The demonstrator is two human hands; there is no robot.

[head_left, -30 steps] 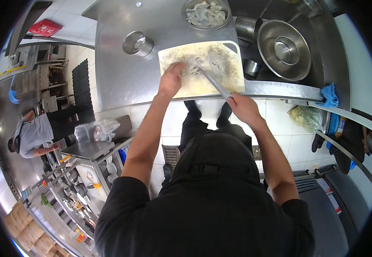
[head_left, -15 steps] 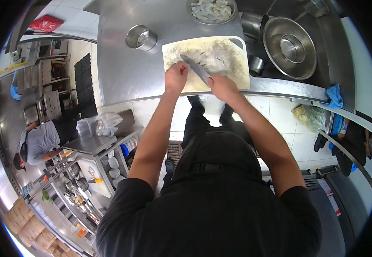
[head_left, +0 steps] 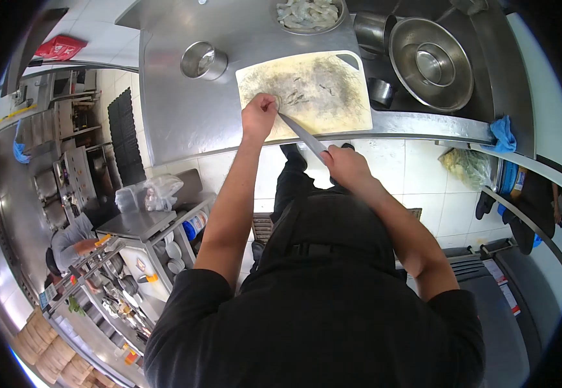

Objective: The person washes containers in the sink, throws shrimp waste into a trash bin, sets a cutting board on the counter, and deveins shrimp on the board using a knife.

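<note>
My right hand (head_left: pixel 350 168) is closed round the handle of a kitchen knife (head_left: pixel 303 135). Its blade slants up and left over the front edge of the cutting board (head_left: pixel 345 118), the tip close to my left hand (head_left: pixel 259 116). The left fingers are pinched together above the board's left side, on what looks like a pale shrimp (head_left: pixel 277 102), mostly hidden by them. Small dark scraps (head_left: pixel 294 97) lie on the stained middle of the board. Behind the board, a metal bowl holds several peeled shrimp (head_left: pixel 310 14).
A steel pot (head_left: pixel 204 61) stands left of the board on the steel counter (head_left: pixel 177 116). On the right are a large metal basin (head_left: pixel 407 77) with a smaller bowl (head_left: pixel 435 64) inside, and a metal cup (head_left: pixel 380 92). Far left, a person (head_left: pixel 74 242) is beside a shelf rack.
My right hand has drawn the knife down toward my body, away from my left fingers. The left hand stays pinched over the board. The person at left has moved lower in view.
</note>
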